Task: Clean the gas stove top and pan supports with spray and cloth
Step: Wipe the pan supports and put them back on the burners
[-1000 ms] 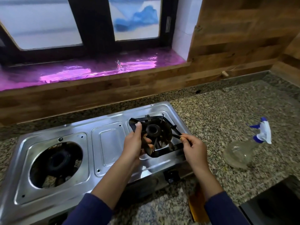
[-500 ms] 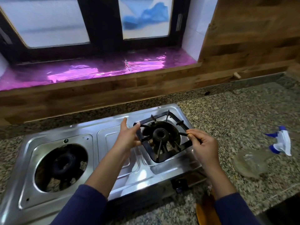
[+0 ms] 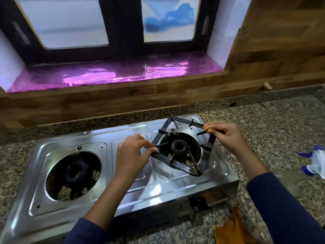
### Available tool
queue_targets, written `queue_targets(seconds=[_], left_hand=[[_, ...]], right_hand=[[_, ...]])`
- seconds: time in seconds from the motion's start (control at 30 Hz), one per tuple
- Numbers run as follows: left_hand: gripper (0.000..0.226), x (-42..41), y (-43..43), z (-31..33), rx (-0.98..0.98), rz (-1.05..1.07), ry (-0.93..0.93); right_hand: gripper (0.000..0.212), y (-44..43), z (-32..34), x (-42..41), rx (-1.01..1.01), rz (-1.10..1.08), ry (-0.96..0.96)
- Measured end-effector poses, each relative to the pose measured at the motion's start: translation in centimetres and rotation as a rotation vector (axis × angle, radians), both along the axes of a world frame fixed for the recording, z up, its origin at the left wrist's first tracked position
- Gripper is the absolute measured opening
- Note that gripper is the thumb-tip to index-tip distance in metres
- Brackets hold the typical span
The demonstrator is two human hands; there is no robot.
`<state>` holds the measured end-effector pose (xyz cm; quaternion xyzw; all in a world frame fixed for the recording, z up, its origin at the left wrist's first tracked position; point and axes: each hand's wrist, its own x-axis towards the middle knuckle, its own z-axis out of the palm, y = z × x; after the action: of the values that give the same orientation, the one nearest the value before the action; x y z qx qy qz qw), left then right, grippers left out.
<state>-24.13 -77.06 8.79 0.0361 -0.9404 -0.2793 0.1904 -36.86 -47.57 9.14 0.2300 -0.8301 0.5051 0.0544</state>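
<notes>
A steel two-burner gas stove [image 3: 130, 189] stands on a granite counter. Over its right burner [image 3: 179, 147] a black square pan support [image 3: 182, 166] is held tilted, its front corner low near the steel. My left hand [image 3: 131, 155] grips the support's left corner. My right hand [image 3: 226, 136] grips its right corner. The left burner [image 3: 74, 172] sits bare in its round opening, with no support on it. A clear spray bottle with a blue and white trigger [image 3: 314, 162] lies on the counter at the right edge. An orange-brown cloth [image 3: 233, 229] lies in front of the stove.
The granite counter [image 3: 274, 124] stretches to the right and back. A wooden backsplash [image 3: 158, 95] rises behind the stove, with a purple foil-lined window sill [image 3: 112, 74] above it. A black stove knob [image 3: 197, 201] sits on the front right panel.
Both hands have turned the pan support on the right burner so it now sits diamond-wise and tilted. The view has shifted, so the spray bottle is nearer the right edge.
</notes>
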Motion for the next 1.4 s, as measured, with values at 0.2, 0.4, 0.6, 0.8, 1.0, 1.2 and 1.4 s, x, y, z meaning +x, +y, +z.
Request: queue_targets(seconds=[0.2, 0.4, 0.6, 0.8, 1.0, 1.2, 1.4], left_hand=[[0.019, 3.3, 3.7, -2.3, -0.055, 0.047, -0.027], [0.020, 4.2, 5.9, -3.9, -0.066, 0.072, -0.021], [0.020, 3.6, 6.0, -4.8, -0.087, 0.097, -0.018], [0.019, 3.3, 6.3, -4.9, -0.053, 0.087, -0.011], [0.019, 3.4, 6.3, -5.7, -0.055, 0.095, -0.042], [0.020, 3.5, 6.4, -5.7, -0.088, 0.101, -0.038], [0.020, 3.6, 6.4, -5.5, -0.092, 0.103, -0.053]], right_hand=[[0.022, -0.3, -2.0, -3.5, 0.175, 0.132, -0.047], [0.025, -1.6, -4.0, -5.9, 0.305, 0.149, -0.044], [0.026, -2.4, -4.9, -7.1, 0.346, 0.177, -0.049], [0.018, -3.3, -5.0, -8.0, 0.354, 0.189, -0.078], [0.023, -4.1, -5.1, -8.4, 0.362, 0.193, -0.077], [0.016, -4.2, -4.9, -8.0, 0.327, 0.144, -0.097], [0.014, -4.5, -4.9, -7.1, 0.333, 0.060, -0.055]])
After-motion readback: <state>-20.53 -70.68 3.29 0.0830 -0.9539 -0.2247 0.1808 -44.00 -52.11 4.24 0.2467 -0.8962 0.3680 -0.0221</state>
